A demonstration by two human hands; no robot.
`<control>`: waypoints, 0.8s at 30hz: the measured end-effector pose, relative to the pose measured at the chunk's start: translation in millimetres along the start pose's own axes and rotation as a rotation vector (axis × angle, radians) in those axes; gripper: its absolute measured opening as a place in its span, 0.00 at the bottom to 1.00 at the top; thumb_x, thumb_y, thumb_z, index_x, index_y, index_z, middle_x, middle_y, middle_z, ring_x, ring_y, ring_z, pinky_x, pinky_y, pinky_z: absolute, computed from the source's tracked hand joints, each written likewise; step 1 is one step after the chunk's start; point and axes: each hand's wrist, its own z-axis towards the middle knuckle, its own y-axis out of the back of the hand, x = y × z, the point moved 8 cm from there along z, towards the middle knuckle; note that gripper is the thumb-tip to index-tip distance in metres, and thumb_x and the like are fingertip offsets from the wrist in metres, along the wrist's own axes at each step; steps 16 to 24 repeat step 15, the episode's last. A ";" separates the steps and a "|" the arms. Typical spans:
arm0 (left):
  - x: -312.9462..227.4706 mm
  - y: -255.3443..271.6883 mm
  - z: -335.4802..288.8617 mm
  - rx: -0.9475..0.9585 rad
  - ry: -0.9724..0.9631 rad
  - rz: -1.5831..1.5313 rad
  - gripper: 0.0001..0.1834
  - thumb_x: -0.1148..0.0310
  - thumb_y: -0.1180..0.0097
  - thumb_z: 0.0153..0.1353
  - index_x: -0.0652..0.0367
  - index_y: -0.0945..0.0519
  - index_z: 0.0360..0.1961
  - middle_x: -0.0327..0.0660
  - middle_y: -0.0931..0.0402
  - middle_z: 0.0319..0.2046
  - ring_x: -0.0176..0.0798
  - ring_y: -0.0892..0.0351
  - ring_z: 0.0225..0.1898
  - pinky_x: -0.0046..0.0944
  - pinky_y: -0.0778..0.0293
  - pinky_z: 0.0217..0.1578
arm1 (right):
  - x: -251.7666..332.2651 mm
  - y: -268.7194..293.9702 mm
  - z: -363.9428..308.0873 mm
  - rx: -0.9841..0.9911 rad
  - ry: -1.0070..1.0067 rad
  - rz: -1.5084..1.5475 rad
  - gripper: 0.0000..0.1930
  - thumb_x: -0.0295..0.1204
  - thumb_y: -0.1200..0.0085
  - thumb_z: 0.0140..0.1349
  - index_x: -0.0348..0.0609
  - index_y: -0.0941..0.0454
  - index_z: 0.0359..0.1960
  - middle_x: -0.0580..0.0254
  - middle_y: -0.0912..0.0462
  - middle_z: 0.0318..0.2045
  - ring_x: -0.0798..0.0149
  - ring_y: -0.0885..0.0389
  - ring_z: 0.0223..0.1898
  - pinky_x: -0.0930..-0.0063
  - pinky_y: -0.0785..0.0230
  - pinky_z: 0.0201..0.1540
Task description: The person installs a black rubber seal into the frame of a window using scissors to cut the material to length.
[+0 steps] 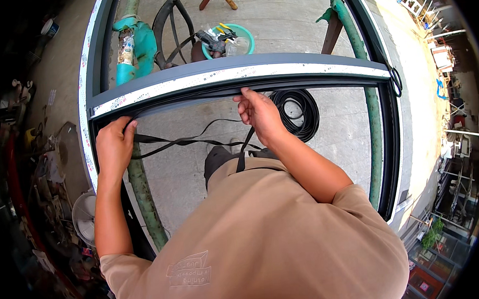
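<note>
A dark grey window frame (213, 68) lies across two green pipes, white printed film along its crossbar. Thin black rubber seal strip (182, 142) runs along the groove at the crossbar's near side, and loose lengths hang below it. At the left inner corner, my left hand (113, 145) is closed, thumb and finger pinching the strip. Near the middle of the crossbar, my right hand (262, 117) presses thumb and fingertip on the strip in the groove, its other fingers curled. Just right of that hand, a coil of black strip (310, 125) lies on the floor below.
Beyond the crossbar stands a turquoise basin (250, 39) holding tools, beside a dark looped strap (160, 29). Green pipes (376, 142) pass beneath the frame's sides. A small black loop (396, 82) hangs at the right corner. A white round fan-like object (84, 218) stands at left.
</note>
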 end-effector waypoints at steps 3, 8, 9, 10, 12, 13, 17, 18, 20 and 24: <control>-0.8 0.8 -1.6 -0.004 -0.003 0.003 0.11 0.64 0.33 0.71 0.62 0.10 0.45 0.56 0.13 0.36 0.64 0.13 0.40 0.55 0.20 0.42 | -8.6 -15.3 5.1 0.016 -0.028 0.016 0.20 0.47 0.45 0.80 0.42 0.16 0.43 0.71 0.21 0.25 0.73 0.29 0.25 0.77 0.37 0.31; -5.7 1.0 -1.0 0.004 0.005 0.007 0.13 0.64 0.32 0.71 0.65 0.11 0.46 0.58 0.13 0.38 0.66 0.13 0.41 0.54 0.20 0.42 | -8.1 -17.2 7.2 -0.013 0.037 -0.041 0.21 0.47 0.48 0.82 0.41 0.17 0.41 0.71 0.22 0.24 0.73 0.30 0.23 0.76 0.39 0.30; -4.8 1.1 -0.9 0.000 0.010 0.011 0.13 0.64 0.32 0.71 0.65 0.11 0.46 0.58 0.13 0.38 0.66 0.13 0.41 0.54 0.20 0.42 | -10.5 -18.8 6.7 -0.007 0.036 -0.042 0.21 0.47 0.48 0.82 0.41 0.17 0.41 0.71 0.22 0.24 0.73 0.30 0.23 0.76 0.39 0.30; -4.0 0.7 -1.0 0.007 0.012 0.007 0.13 0.63 0.32 0.71 0.63 0.10 0.46 0.57 0.13 0.37 0.65 0.13 0.41 0.56 0.19 0.42 | -10.9 -18.4 5.8 -0.020 0.080 -0.055 0.23 0.49 0.49 0.84 0.41 0.17 0.40 0.71 0.21 0.24 0.74 0.30 0.24 0.78 0.39 0.29; -1.8 -0.3 -1.4 0.025 0.015 0.018 0.13 0.61 0.32 0.71 0.60 0.09 0.46 0.56 0.12 0.37 0.64 0.12 0.42 0.57 0.19 0.43 | -8.1 -20.7 1.4 -0.036 0.134 -0.079 0.27 0.52 0.53 0.86 0.40 0.17 0.41 0.70 0.20 0.25 0.76 0.30 0.25 0.79 0.38 0.30; -1.1 0.7 -1.7 0.022 0.019 0.020 0.13 0.61 0.32 0.71 0.60 0.09 0.46 0.56 0.12 0.37 0.64 0.12 0.42 0.57 0.19 0.43 | -8.7 -22.6 1.2 -0.031 0.135 -0.080 0.27 0.52 0.53 0.86 0.40 0.17 0.41 0.70 0.20 0.25 0.76 0.30 0.25 0.79 0.38 0.30; -2.2 0.2 -2.6 0.036 0.010 0.010 0.14 0.62 0.31 0.71 0.64 0.10 0.45 0.58 0.12 0.39 0.65 0.12 0.42 0.55 0.19 0.43 | -9.1 -22.1 1.3 -0.057 0.166 -0.083 0.26 0.51 0.52 0.86 0.39 0.17 0.41 0.68 0.20 0.25 0.75 0.29 0.25 0.78 0.36 0.30; -2.2 0.2 -2.6 0.036 0.010 0.010 0.14 0.62 0.31 0.71 0.64 0.10 0.45 0.58 0.12 0.39 0.65 0.12 0.42 0.55 0.19 0.43 | -9.1 -22.1 1.3 -0.057 0.166 -0.083 0.26 0.51 0.52 0.86 0.39 0.17 0.41 0.68 0.20 0.25 0.75 0.29 0.25 0.78 0.36 0.30; -2.2 0.2 -2.6 0.036 0.010 0.010 0.14 0.62 0.31 0.71 0.64 0.10 0.45 0.58 0.12 0.39 0.65 0.12 0.42 0.55 0.19 0.43 | -9.1 -22.1 1.3 -0.057 0.166 -0.083 0.26 0.51 0.52 0.86 0.39 0.17 0.41 0.68 0.20 0.25 0.75 0.29 0.25 0.78 0.36 0.30; -2.2 0.2 -2.6 0.036 0.010 0.010 0.14 0.62 0.31 0.71 0.64 0.10 0.45 0.58 0.12 0.39 0.65 0.12 0.42 0.55 0.19 0.43 | -9.1 -22.1 1.3 -0.057 0.166 -0.083 0.26 0.51 0.52 0.86 0.39 0.17 0.41 0.68 0.20 0.25 0.75 0.29 0.25 0.78 0.36 0.30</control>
